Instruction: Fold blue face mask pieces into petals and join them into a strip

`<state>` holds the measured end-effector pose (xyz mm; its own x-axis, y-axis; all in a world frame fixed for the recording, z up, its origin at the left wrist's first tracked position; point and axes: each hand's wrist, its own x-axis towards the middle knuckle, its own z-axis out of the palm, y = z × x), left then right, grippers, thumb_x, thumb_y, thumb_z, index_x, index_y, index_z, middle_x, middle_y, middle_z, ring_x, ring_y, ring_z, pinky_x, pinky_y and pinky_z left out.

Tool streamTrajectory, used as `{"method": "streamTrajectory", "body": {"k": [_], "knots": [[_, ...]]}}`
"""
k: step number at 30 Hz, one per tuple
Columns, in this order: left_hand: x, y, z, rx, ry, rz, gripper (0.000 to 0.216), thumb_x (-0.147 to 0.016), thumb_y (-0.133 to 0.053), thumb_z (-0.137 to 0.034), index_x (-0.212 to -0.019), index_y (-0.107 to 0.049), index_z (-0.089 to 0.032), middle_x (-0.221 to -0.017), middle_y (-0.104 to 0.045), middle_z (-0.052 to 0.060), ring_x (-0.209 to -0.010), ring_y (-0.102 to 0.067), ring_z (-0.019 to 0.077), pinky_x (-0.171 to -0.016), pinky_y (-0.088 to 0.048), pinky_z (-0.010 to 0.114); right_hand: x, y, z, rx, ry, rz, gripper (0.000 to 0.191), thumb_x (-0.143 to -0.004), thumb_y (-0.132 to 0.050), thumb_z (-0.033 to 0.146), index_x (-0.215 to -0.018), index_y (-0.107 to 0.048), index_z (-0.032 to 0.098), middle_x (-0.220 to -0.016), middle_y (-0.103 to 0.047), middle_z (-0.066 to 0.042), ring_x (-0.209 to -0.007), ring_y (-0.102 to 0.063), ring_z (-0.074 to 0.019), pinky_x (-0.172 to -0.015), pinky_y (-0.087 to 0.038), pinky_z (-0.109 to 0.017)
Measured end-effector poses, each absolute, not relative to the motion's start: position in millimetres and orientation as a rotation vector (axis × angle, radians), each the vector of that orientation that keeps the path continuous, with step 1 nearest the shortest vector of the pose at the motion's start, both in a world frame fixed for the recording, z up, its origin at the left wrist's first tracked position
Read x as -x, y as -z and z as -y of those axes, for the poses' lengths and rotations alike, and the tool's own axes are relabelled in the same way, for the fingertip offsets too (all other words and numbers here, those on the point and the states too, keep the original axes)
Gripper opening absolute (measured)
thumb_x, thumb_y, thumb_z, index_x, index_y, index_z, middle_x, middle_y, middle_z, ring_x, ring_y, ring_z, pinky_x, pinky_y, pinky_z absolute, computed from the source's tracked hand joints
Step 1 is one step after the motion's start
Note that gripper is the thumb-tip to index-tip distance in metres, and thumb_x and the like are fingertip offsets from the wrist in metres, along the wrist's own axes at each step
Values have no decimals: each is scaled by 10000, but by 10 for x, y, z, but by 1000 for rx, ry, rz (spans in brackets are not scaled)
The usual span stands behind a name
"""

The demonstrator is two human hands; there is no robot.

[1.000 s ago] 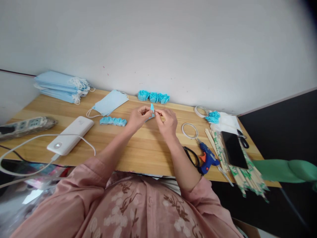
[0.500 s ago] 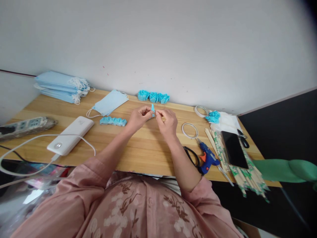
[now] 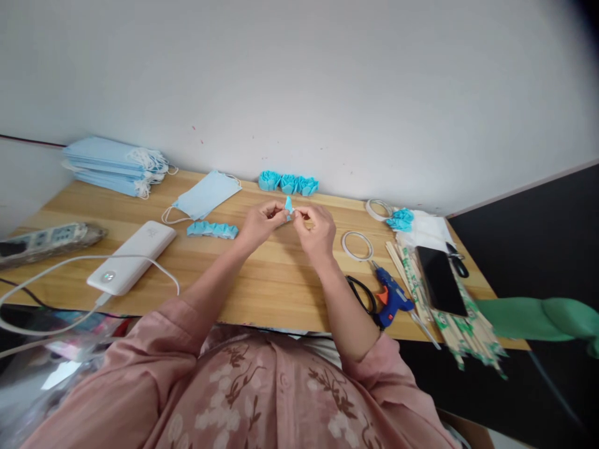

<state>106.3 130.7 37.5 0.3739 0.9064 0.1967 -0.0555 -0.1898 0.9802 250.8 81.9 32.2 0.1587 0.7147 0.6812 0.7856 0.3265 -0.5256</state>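
Note:
Between my two hands, above the wooden table [image 3: 276,287], is a small folded piece of blue fabric [image 3: 288,204]. The fingers of my left hand [image 3: 266,222] pinch it from the left. My right hand [image 3: 316,229] pinches its right side, with the fingertips almost meeting. Part of the piece is hidden by the fingers. Behind my hands, three blue fabric roses [image 3: 289,183] stand in a row by the wall. Left of my left hand lies a row of folded blue petals [image 3: 212,229].
At left are a mask stack [image 3: 112,165], a single mask [image 3: 206,194], a white power bank [image 3: 131,258] and a power strip [image 3: 56,237]. To the right lie tape rolls [image 3: 344,242], a blue glue gun [image 3: 392,298], wrapped chopsticks [image 3: 468,340], a phone [image 3: 441,280] and another blue flower [image 3: 400,219].
My hands stay in nearly the same place, still pinching the blue piece, with only slight finger movement. The whole view has shifted a little.

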Motion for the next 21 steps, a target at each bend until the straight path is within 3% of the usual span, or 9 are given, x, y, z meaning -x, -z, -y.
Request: {"method": "streamTrajectory", "body": {"k": [8, 12, 15, 17, 19, 21], "knots": [[-1030, -383, -1373, -1354, -1112, -863, 207, -753, -664, -375, -714, -585, -188, -622, -585, -22, -537, -468, 83, -545, -391, 225, -2667, -683, -592, 1392, -245, 1183, 147, -868, -568, 274, -813, -685, 204, -755, -690, -1, -714, -607, -163, -728, -476, -296], [-1028, -386, -1365, -1363, -1106, -795, 238, -755, -680, -396, -705, -581, -185, -630, -593, -17, -545, -478, 81, -552, -399, 219, -2666, -899, 151, 1388, -443, 1871, 170, -904, -567, 231, -798, -699, 237, -793, -713, -5, -743, -632, -165, -733, -466, -300], [-1042, -388, -1348, -1401, -1071, -729, 260, -753, -683, -420, -710, -580, -185, -639, -599, -16, -552, -481, 82, -556, -399, 217, -2649, -859, 665, 1235, -672, 2496, 299, -963, -519, 266, -714, -680, 225, -682, -659, -6, -658, -605, -144, -663, -451, -274], [-1060, -425, -1317, -1434, -1035, -690, 273, -753, -685, -432, -710, -578, -185, -644, -599, -15, -550, -478, 81, -559, -398, 218, -2702, -811, 807, 1264, -653, 2548, 209, -949, -518, 208, -890, -718, 229, -851, -713, -38, -793, -658, -161, -689, -477, -271], [-1083, -508, -1260, -1482, -995, -641, 285, -755, -687, -436, -698, -570, -183, -646, -598, -11, -549, -478, 81, -565, -399, 222, -2817, -812, 765, 1372, -531, 2364, 261, -907, -562, 189, -1116, -698, 265, -1075, -726, -66, -958, -675, -193, -794, -517, -311], [-1102, -630, -1178, -1549, -947, -582, 290, -765, -683, -433, -684, -566, -180, -648, -596, -5, -556, -481, 84, -573, -403, 227, -2954, -873, 594, 1473, -445, 2090, 309, -877, -604, 228, -1169, -685, 288, -1113, -727, -54, -881, -685, -185, -793, -539, -335]]}}
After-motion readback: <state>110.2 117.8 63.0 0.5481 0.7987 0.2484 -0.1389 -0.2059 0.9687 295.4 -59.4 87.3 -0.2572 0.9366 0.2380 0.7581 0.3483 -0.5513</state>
